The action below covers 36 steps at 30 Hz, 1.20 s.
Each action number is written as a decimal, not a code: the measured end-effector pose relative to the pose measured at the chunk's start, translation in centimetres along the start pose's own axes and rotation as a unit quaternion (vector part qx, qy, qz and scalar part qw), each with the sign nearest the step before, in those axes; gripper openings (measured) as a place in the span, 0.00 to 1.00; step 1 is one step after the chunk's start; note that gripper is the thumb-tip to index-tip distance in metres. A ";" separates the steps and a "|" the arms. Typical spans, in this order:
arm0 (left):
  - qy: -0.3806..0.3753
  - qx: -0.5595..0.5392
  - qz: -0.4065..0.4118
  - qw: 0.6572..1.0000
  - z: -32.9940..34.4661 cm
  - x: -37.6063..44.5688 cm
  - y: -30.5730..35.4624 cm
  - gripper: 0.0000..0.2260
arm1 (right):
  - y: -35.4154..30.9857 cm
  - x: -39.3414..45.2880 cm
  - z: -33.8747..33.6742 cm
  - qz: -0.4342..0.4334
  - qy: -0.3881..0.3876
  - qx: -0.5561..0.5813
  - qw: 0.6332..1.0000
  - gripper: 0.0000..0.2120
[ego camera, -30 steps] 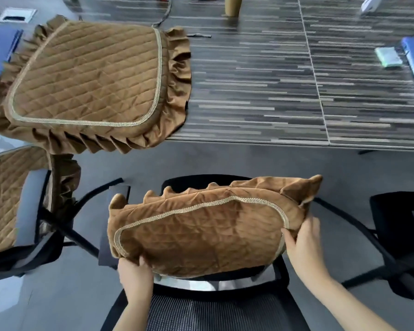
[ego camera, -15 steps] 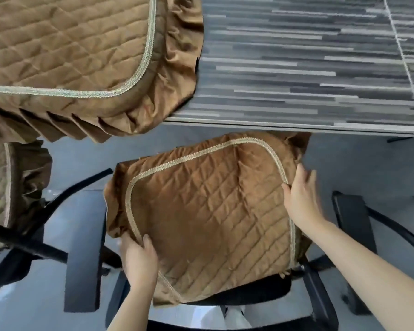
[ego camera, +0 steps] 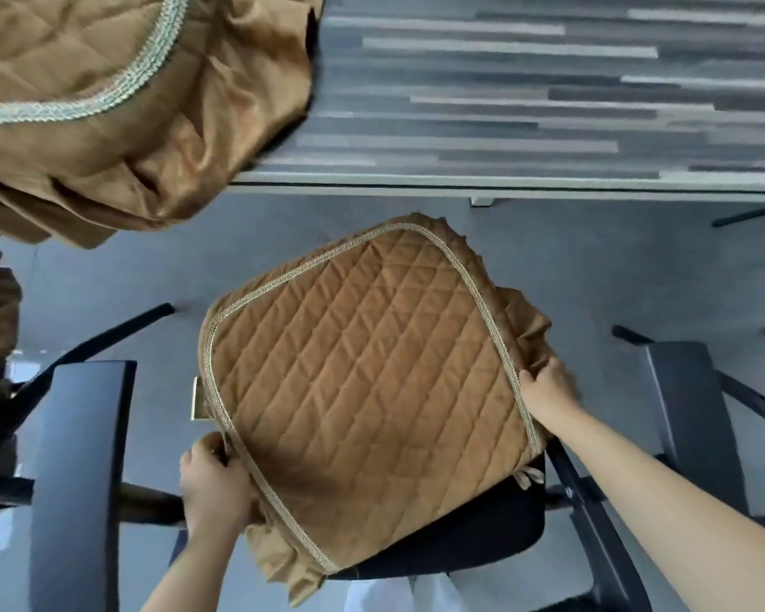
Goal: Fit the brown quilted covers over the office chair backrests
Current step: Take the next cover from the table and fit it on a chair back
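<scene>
Brown diamond-quilted cover (ego camera: 363,368) edged with pale gold braid, a second brown quilted cover (ego camera: 85,81) with the same braid, black chair seat (ego camera: 460,532), black armrests (ego camera: 80,470), grey floor (ego camera: 614,267), table (ego camera: 526,81) striped grey, white and charcoal

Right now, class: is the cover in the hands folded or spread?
Spread: the cover lies flat over the chair, its quilted face open, both hands gripping opposite edges.
</scene>
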<state>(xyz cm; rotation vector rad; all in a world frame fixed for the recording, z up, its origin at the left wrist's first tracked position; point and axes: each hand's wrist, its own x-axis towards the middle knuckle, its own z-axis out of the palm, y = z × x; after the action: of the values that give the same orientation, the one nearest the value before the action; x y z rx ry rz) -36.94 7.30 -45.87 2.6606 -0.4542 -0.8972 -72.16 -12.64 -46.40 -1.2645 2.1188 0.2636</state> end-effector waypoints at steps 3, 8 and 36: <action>-0.003 0.017 -0.061 0.998 0.9 -0.7 -0.6 0.05 | 2.3 -1.2 1.0 0.088 -0.033 0.052 0.994 0.31; -0.140 -0.012 -0.214 0.967 3.0 -2.8 -1.9 0.19 | 3.4 -2.1 1.7 0.080 -0.057 0.050 0.994 0.30; -0.022 0.232 0.267 0.935 3.8 -4.1 2.4 0.27 | -3.8 -6.7 2.5 -0.388 0.010 -0.266 0.882 0.31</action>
<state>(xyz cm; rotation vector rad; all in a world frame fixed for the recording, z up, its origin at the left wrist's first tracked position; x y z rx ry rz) -42.90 5.98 -45.74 2.6649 -1.4738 -0.7380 -65.66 -8.62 -43.62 -2.3223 1.4121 0.4867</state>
